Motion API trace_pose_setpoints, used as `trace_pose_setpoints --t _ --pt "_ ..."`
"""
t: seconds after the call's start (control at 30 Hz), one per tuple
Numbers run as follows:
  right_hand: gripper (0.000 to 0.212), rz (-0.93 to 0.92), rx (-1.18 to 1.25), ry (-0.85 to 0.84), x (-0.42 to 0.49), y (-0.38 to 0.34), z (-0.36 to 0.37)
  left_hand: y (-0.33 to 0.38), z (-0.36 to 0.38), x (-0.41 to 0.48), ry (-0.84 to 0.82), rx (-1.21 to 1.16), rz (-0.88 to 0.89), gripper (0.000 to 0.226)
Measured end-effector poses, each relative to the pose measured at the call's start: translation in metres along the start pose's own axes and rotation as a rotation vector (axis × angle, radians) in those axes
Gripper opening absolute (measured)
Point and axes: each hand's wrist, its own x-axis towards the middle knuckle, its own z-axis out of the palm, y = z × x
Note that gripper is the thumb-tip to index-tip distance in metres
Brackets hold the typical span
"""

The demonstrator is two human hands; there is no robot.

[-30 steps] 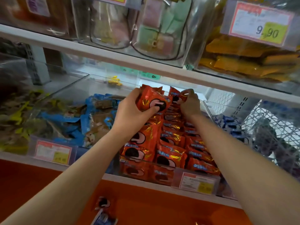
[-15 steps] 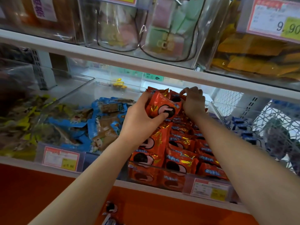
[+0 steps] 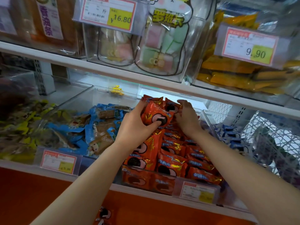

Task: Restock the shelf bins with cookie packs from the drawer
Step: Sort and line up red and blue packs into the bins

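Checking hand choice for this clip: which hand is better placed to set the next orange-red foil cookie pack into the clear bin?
Left. The left hand grips an orange-red foil cookie pack above the clear plastic bin; the right hand merely touches the rear packs.

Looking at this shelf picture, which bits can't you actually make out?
Head view only:
- Price label at lower right: print blurred and too small to read.
- Pack at the bottom edge: cut off by the frame.
- Right hand: its own back hides whether it grips a pack.
- Packs beneath the left hand and its red cookie pack: covered.
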Motion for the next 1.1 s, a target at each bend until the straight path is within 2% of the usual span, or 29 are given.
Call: trace_pose_setpoints --t 0.07,0.17,0.27,0.4,0.63,0.73,0.83,0.9,1.0,1.1 --pt "0.048 -0.029 0.213 -0.030 -0.016 -0.010 -0.008 0.000 0.000 0.000 0.003 -0.010 -0.014 0.058" --pt "0.063 -0.077 0.550 -0.230 -0.043 -0.025 -0.023 0.001 -0.001 -0.001 0.005 -0.040 -0.039 0.055" --pt "0.056 -0.048 0.690 -0.319 -0.060 -0.037 -0.031 0.002 -0.001 -0.002 -0.003 -0.027 -0.034 0.054" --pt "0.036 -0.024 0.571 -0.213 -0.065 -0.045 -0.034 0.005 -0.001 -0.003 -0.014 0.036 -0.020 0.049" --pt "0.031 0.129 0.600 -0.146 -0.073 -0.048 -0.048 0.005 -0.001 -0.008 -0.040 0.113 0.009 0.042" --pt "0.029 0.235 0.752 -0.157 -0.079 -0.046 -0.051 0.011 -0.001 -0.013 -0.006 -0.035 -0.031 0.052" --pt "0.042 0.349 0.981 -0.158 -0.091 -0.051 -0.050 0.028 0.004 -0.019 0.074 -0.269 -0.058 0.032" --pt "0.041 0.362 1.055 -0.177 -0.102 -0.055 -0.052 0.038 0.009 -0.025 0.079 -0.272 -0.047 0.038" --pt "0.027 0.336 0.899 -0.240 -0.115 -0.060 -0.054 0.044 0.013 -0.032 0.086 -0.292 -0.078 0.041" --pt "0.028 0.276 0.692 -0.274 -0.121 -0.056 -0.054 0.043 0.010 -0.032 0.054 -0.223 -0.035 0.038"
